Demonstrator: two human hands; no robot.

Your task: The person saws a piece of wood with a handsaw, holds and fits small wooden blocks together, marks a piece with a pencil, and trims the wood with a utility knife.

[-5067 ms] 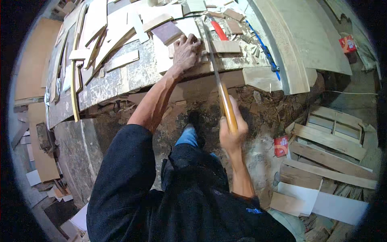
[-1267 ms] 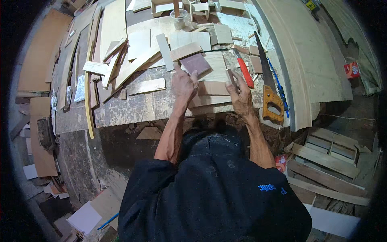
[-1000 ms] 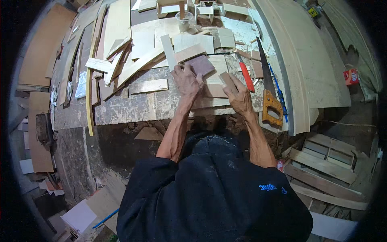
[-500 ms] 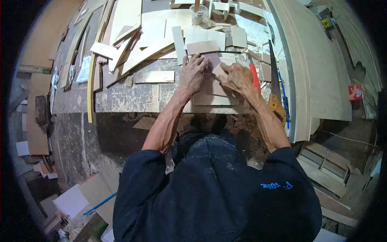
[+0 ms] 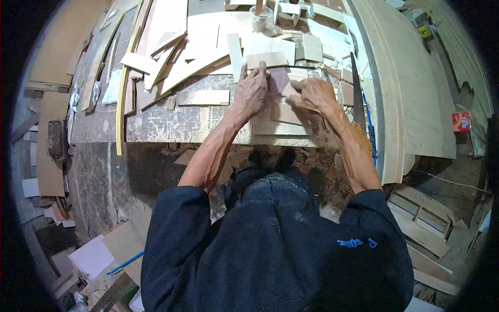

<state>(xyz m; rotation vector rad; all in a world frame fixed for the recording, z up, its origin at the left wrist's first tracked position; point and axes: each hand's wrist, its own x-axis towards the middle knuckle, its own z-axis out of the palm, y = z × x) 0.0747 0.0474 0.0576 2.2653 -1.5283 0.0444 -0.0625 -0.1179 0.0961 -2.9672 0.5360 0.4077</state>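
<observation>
My left hand [image 5: 251, 92] lies with its fingers stretched out at the left edge of a brownish-purple sheet [image 5: 279, 78], fingertips by a flat wood piece [image 5: 271, 59]. My right hand [image 5: 318, 96] is closed on a small tan wood piece [image 5: 289, 92], whose end shows past the fingers over the sheet. Beneath both hands are pale thin boards [image 5: 281, 127] stacked near the bench's front edge. To the right of my right hand lies a handsaw [image 5: 357, 93] with a wooden handle, partly behind my forearm.
The worn workbench [image 5: 171, 125] carries many wood offcuts [image 5: 202, 98] and long strips [image 5: 125, 93] at the left. A clear plastic cup [image 5: 260, 22] stands at the back. Large panels [image 5: 416, 93] rise along the right. Scrap wood [image 5: 423, 218] lies on the floor.
My right hand has shifted slightly right with the small wood piece and turned, now covering the red-handled tool. More of the purple sheet shows. My left hand stays on its spot, fingers straighter.
</observation>
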